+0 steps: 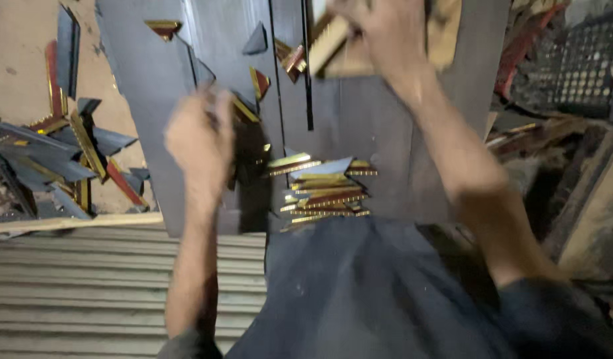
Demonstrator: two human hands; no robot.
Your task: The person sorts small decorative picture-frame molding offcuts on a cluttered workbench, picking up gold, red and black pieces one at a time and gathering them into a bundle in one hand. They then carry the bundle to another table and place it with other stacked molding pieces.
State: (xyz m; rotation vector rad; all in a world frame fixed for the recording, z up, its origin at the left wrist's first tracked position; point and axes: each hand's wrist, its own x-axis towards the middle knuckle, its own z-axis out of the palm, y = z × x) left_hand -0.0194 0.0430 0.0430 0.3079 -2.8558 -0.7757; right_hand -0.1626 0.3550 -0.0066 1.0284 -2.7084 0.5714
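My left hand (199, 139) is closed around a dark strip of frame moulding with a gold edge (243, 110), holding it over the grey work surface (153, 86). My right hand (379, 30) is raised at the top of the view and grips a pale wooden piece (330, 40); the picture is blurred there. Between my arms lies a stack of short gold-edged moulding offcuts (323, 189), close to my dark shirt.
A heap of grey, red and gold moulding scraps (67, 153) lies on the floor at the left. Small triangular offcuts (163, 26) sit on the grey surface. Stacked grey planks (87, 279) lie bottom left. Wood and clutter (559, 133) fill the right side.
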